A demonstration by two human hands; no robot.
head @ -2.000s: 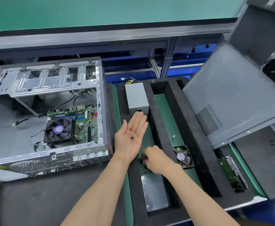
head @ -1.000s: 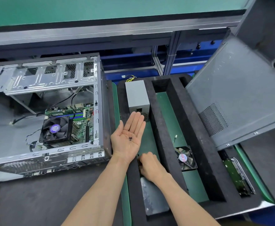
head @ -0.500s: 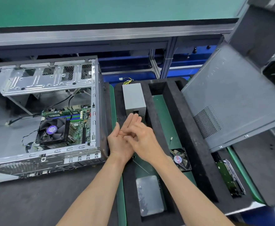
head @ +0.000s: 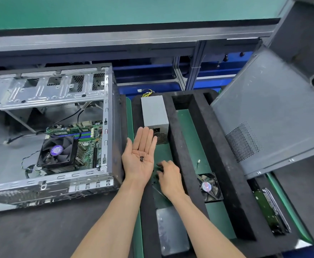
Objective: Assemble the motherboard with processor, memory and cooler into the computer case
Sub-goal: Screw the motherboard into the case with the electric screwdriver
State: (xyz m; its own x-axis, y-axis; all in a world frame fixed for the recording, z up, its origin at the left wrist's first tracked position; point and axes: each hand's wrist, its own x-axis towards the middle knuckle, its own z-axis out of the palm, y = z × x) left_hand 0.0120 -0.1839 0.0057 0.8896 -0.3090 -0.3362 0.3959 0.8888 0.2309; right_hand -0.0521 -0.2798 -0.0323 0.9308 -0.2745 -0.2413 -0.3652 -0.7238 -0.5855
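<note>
Fingers point(head: 145, 135) of left hand point(head: 140, 157) flat, cradling screws point(head: 141, 158); right hand point(head: 168, 175) curled.

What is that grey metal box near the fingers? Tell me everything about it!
The grey metal box is a plain rectangular block, dull and smooth on top. Its near end has a black socket and a mesh grille. Yellow and black wires stick out behind it. It lies flat in a slot of the black foam tray, just beyond the left hand, apparently not touching it.

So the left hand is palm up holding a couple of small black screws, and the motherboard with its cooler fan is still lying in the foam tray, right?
Not quite. The head view shows the motherboard with its cooler fan already inside the computer case, not in the foam tray. The left hand is indeed palm up with small black screws on it.
</note>
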